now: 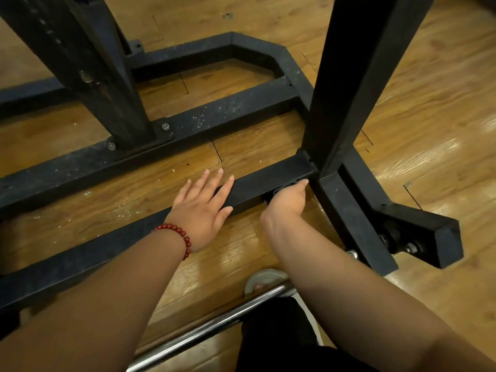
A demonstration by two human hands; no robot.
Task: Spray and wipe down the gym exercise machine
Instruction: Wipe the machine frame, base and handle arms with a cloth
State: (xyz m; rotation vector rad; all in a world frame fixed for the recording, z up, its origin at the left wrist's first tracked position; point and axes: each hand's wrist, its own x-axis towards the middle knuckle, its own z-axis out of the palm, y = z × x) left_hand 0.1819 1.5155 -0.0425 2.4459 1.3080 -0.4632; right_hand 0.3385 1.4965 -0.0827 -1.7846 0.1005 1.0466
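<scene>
At 6 o'clock, nearest us, a chrome bar [204,331] & a shoe [264,277]. Past them our left hand [201,210] lies flat, fingers spread, on the machine's low black bar [268,183] approx. centre; right hand [288,201], at its 3 o'clock, curls round a small dark thing [284,187], can't tell what. The upright post [349,76] rises at 1 o'clock.

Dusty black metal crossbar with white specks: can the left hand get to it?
Probably yes: the left hand lies flat on the nearer black bar, with only wooden floor between it and the crossbar.
</scene>
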